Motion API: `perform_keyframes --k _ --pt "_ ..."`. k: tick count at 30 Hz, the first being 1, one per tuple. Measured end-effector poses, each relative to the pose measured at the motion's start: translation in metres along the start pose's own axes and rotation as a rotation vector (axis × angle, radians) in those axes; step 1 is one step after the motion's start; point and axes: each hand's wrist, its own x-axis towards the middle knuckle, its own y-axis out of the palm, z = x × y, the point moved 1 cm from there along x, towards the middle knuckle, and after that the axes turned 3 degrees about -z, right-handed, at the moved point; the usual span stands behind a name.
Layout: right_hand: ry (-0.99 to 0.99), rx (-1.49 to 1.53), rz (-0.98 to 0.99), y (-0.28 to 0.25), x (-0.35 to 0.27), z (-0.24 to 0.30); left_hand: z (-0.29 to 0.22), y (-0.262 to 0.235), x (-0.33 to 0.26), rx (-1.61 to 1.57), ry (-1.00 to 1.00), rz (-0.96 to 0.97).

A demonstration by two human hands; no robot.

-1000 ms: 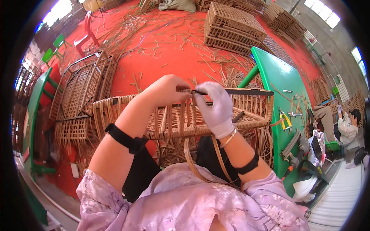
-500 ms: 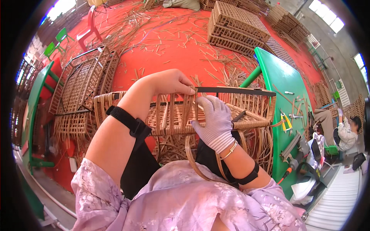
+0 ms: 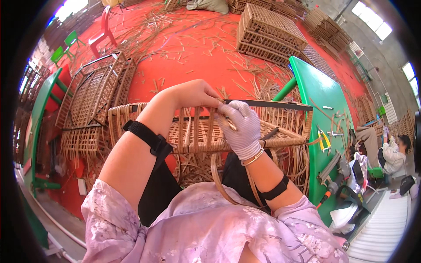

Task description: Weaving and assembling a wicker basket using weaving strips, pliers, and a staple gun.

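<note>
1. The left hand [image 3: 205,95], bare, has its fingertips closed in a pinch on the basket's rim; whether they also hold a strip is hidden.
2. The right hand [image 3: 241,128], in a pale, ribbed knit glove [image 3: 248,141], is curled just beside the left fingertips, gripping a thin, tan strip [image 3: 230,123] between thumb and fingers.
3. The basket [image 3: 287,141] lies under and around both hands, long and shallow, with open lattice sides and a thickly wrapped near edge.
4. A flat, straight black bar [image 3: 276,104] runs along its far rim, bare to the right of the hands; to their left, flat strips wrap over the rim.
5. Nearer the body than the hands, a long, smooth curved strip [image 3: 215,171] hangs in a loop.
6. To the right of the hands, a smooth green bench [image 3: 313,79] carries pliers [image 3: 324,139] with yellow handles.
7. Beyond the hands, flat, dry scraps [image 3: 210,44] lie scattered on the red floor [image 3: 175,72]; past them, to the right, boxy woven baskets [image 3: 272,26] are stacked.
8. Left of the hands stand more lattice baskets [image 3: 90,90], with loose strip ends fringing the lower edge.
</note>
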Motion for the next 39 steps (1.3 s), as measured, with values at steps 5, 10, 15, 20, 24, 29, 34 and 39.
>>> perform_keyframes --k 5,10,15,20,24,29,34,39 --pt "-0.043 0.143 -0.083 0.006 -0.002 0.007 0.000 0.001 0.001 -0.020 0.023 -0.019" --pt "1.065 1.018 -0.074 0.006 -0.008 0.010 -0.003 0.009 0.003 0.180 0.055 -0.163" --pt "1.121 1.005 -0.052 0.003 -0.008 0.019 -0.003 0.016 -0.002 0.207 0.006 -0.233" --pt "1.081 0.926 -0.049 0.001 -0.008 0.028 -0.005 0.016 -0.005 0.235 -0.003 -0.249" --pt "1.045 0.857 -0.011 -0.003 -0.006 0.028 -0.006 0.018 -0.007 0.290 0.004 -0.276" --pt "0.909 0.730 0.034 -0.010 0.011 0.018 -0.014 0.020 -0.015 0.383 -0.051 -0.288" --pt "0.449 0.222 0.064 -0.012 0.043 -0.016 -0.011 0.021 -0.016 0.414 -0.066 -0.326" --pt "0.198 -0.174 0.235 0.000 0.063 -0.040 -0.013 0.024 -0.014 0.430 -0.056 -0.350"
